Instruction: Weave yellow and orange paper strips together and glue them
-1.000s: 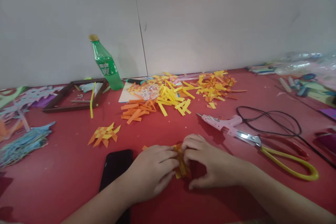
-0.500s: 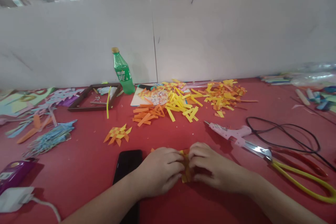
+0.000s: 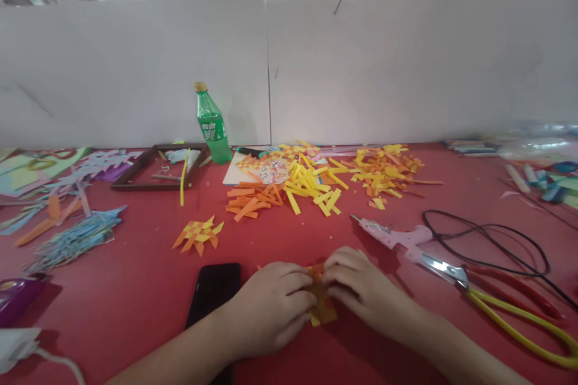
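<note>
Between my two hands, low in the middle of the head view, is a small weave of yellow and orange paper strips (image 3: 323,307). My left hand (image 3: 282,304) grips its left side with bent fingers. From the right, my right hand (image 3: 356,286) pinches the weave near its upper edge. Much of the weave is hidden under my fingers, while yellow and orange strip ends stick out toward me. A black phone (image 3: 214,292) lies partly under my left forearm. Farther off to the left rests a woven orange and yellow paper piece (image 3: 198,234) with pointed ends.
Loose yellow strips (image 3: 307,183) and orange strips (image 3: 253,200) lie ahead, beside a pile of woven pieces (image 3: 388,171). A pink glue gun (image 3: 397,234) and yellow-and-red-handled scissors (image 3: 510,319) are at right. A green bottle (image 3: 212,126) stands by the white partition (image 3: 406,66).
My right hand's fingers have drawn closer together on the weave, and more of its near end now shows. The view has shifted slightly.
</note>
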A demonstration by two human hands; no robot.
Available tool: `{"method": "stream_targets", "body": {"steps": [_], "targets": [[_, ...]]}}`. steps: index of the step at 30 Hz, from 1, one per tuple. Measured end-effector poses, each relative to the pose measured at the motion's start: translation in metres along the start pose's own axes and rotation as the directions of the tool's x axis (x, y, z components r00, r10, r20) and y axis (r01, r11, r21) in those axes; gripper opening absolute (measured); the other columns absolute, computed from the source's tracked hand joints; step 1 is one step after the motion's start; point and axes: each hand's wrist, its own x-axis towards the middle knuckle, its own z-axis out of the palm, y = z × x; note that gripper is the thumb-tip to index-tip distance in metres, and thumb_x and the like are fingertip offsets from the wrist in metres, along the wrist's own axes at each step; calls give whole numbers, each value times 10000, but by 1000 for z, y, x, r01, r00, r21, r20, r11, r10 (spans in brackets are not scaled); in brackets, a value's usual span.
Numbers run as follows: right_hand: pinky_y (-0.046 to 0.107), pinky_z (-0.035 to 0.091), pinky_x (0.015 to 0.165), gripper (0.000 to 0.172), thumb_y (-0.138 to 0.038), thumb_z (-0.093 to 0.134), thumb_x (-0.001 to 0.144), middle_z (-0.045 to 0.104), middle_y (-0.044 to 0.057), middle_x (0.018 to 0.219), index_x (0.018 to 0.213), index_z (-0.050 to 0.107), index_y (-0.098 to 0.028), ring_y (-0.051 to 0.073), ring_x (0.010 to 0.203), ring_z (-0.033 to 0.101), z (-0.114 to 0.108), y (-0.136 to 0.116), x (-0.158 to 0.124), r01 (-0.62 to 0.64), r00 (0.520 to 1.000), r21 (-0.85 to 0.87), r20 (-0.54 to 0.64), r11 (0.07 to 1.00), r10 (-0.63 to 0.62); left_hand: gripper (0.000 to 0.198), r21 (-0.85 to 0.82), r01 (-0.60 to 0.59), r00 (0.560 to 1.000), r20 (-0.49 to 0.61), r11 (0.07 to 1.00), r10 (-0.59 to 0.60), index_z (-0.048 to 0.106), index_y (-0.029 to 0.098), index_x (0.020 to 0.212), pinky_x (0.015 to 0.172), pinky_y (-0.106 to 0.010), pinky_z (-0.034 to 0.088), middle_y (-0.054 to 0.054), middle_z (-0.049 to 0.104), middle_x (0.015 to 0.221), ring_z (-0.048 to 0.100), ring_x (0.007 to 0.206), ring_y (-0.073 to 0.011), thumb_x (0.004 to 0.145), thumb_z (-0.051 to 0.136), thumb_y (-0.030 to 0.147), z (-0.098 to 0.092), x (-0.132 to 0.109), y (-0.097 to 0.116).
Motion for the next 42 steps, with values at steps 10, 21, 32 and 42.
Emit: {"method": "stream_targets", "body": {"steps": [10,21,32,42], "targets": [[380,451,843,124,-254,527,943,661,59,931,939,639,-200,197,910,574,-4,5,1,27,982,8,-185,1000,-25,240,38,63,998,22,997,-64,661,214,1074,832,-407,518,-80,668,1099,571,940,-237,935,531,361,-4,1,6],[389,424,909,259,-414,700,832,650,46,1008,991,644,-217,210,998,540,-14,7,2,25,999,98,-23,995,-23,629,60,99,990,98,993,-105,582,224,1261,970,-521,461,-111,587,1278,513,1162,-330,825,545,676,-4,-7,10],[359,408,908,145,-298,728,820,621,37,1016,912,656,-213,197,1009,529,-7,10,4,-6,1000,82,6,997,5,581,21,5,999,52,1000,-6,589,180,1228,917,-458,470,-112,658,1192,592,1076,-291,879,502,636,-3,-4,6],[331,439,859,48,-191,663,862,682,14,919,905,654,-212,176,923,571,-5,12,7,20,996,98,-92,995,-11,561,62,-15,999,49,998,12,616,158,1184,930,-463,475,-124,664,1189,591,1087,-304,875,525,617,-3,-3,7]]}}
